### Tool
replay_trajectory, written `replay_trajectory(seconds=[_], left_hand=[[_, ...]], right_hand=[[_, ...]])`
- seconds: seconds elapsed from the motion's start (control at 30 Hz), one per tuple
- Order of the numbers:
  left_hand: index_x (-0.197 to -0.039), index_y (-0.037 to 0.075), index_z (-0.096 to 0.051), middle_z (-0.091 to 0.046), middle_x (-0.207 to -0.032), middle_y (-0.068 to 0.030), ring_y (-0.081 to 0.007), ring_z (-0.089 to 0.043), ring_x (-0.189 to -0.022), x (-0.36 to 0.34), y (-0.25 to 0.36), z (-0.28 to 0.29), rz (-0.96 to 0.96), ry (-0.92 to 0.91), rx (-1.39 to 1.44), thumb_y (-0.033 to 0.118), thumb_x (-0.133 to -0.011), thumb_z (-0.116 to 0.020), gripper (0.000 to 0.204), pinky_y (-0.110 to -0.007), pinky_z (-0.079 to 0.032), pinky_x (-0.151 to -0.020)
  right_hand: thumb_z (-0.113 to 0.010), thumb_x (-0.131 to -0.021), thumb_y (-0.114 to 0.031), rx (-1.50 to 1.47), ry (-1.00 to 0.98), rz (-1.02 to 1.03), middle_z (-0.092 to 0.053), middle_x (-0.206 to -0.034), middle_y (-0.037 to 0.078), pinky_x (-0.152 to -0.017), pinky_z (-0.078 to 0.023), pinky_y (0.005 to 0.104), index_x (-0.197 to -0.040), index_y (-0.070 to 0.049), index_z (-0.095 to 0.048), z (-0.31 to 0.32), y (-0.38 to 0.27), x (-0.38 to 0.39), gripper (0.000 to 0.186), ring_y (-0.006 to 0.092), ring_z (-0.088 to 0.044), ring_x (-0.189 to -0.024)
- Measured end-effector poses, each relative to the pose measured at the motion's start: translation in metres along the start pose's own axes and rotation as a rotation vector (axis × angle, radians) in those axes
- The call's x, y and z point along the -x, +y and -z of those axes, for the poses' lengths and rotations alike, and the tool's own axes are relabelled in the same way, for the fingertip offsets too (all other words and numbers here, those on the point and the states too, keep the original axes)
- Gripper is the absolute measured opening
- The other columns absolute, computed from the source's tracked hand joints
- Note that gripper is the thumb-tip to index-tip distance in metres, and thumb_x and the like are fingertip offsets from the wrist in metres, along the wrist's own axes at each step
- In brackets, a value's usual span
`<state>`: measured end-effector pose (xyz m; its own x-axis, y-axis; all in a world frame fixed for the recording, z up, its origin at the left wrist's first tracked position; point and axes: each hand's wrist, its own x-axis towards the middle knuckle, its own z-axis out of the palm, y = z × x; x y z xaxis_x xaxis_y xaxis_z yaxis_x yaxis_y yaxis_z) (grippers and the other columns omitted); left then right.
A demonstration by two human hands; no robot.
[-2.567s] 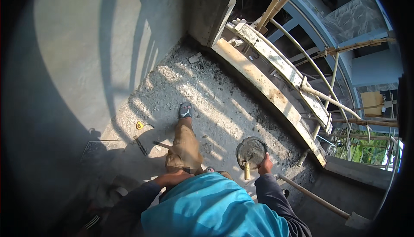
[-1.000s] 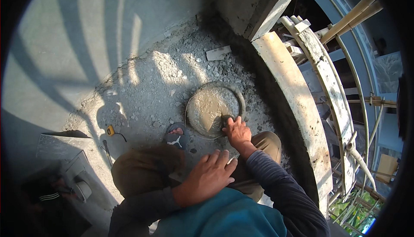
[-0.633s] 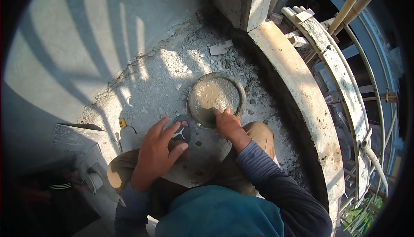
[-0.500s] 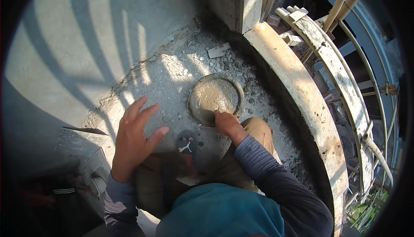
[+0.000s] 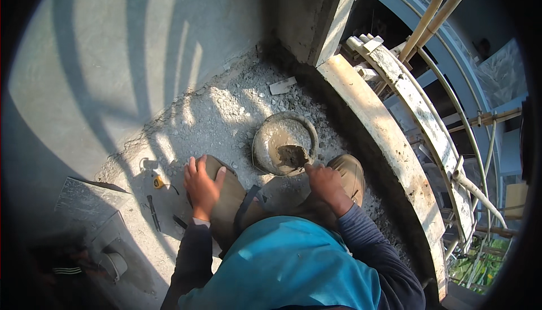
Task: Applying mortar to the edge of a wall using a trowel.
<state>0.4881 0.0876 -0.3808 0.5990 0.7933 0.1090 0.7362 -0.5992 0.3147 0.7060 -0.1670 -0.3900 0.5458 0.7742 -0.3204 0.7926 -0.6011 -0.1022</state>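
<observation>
Our left hand [image 5: 202, 189] rested open on our knee [image 5: 230, 190] while our right hand [image 5: 327, 187] curled, grip unclear, at the bowl's [image 5: 314, 133] near right edge, where the mortar [image 5: 275, 137] looked partly dug, most apparently left inside.

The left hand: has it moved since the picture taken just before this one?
Yes: judged against the yellow tape measure, the left hand has shifted right in the view; just before, it hid the tape measure, which now shows to its left.
</observation>
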Motion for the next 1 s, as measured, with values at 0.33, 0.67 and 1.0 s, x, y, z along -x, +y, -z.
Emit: replay_trajectory(seconds=[0.33,0.67,1.0], left_hand=[[-0.135,0.014,-0.058,-0.046,-0.144,-0.0208,-0.0470,-0.038,-0.134,-0.023,-0.020,-0.023,0.208,-0.094,0.010,0.059,-0.081,-0.067,0.071,-0.059,-0.029,-0.109],[-0.131,0.016,-0.059,-0.046,-0.146,-0.0190,-0.0406,-0.038,-0.136,-0.013,-0.037,-0.017,0.364,-0.055,-0.008,0.058,-0.082,-0.068,0.065,-0.057,-0.029,-0.111],[-0.133,0.015,-0.058,-0.046,-0.144,-0.0187,-0.0426,-0.037,-0.136,-0.031,-0.054,-0.028,0.351,-0.109,0.053,0.060,-0.082,-0.067,0.068,-0.057,-0.028,-0.111]], right_hand=[[-0.057,-0.088,-0.014,0.126,-0.107,-0.107,-0.064,-0.108,0.020,-0.076,-0.057,0.0455,-0.103,-0.007,-0.066,-0.020,-0.029,-0.065,0.019,0.0376,-0.069,-0.093],[-0.054,-0.090,-0.017,0.123,-0.268,0.042,-0.071,-0.104,0.021,-0.083,-0.058,0.0443,-0.103,-0.006,-0.074,-0.056,-0.071,-0.112,0.026,0.0361,-0.070,-0.099],[-0.058,-0.087,-0.017,0.080,-0.473,-0.015,-0.070,-0.112,0.020,-0.089,-0.053,0.0476,-0.115,-0.004,-0.065,-0.058,-0.037,-0.121,0.032,0.0361,-0.067,-0.108]])
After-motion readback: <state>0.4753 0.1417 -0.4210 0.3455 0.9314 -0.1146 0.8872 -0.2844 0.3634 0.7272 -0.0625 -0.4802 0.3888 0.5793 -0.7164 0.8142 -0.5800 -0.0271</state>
